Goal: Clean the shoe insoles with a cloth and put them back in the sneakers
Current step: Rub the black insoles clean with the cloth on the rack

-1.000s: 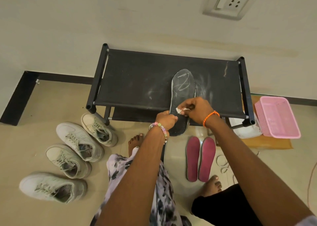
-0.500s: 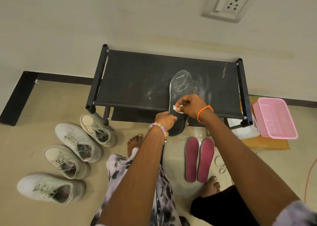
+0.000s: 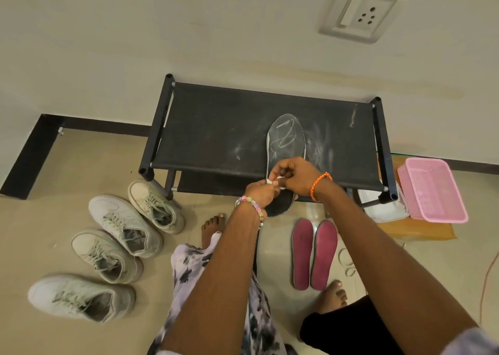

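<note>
A dark insole [image 3: 285, 141] with pale smear marks lies on the black fabric rack [image 3: 216, 128], its heel hanging over the front rail. My left hand [image 3: 260, 192] grips the heel end. My right hand [image 3: 295, 175] pinches a small white cloth [image 3: 278, 180] against the insole's middle, close to my left hand. Two maroon insoles [image 3: 314, 255] lie side by side on the floor below. Several off-white sneakers [image 3: 121, 233] stand on the floor to the left.
A pink plastic basket [image 3: 432, 190] sits at the right on a brown board, with a white object beside it. The rack stands against a cream wall with a socket plate [image 3: 359, 14]. My bare feet are on the tiled floor.
My right hand with the cloth slid up the insole, then came back down toward the heel beside my left hand. The insole and left hand stayed in place.
</note>
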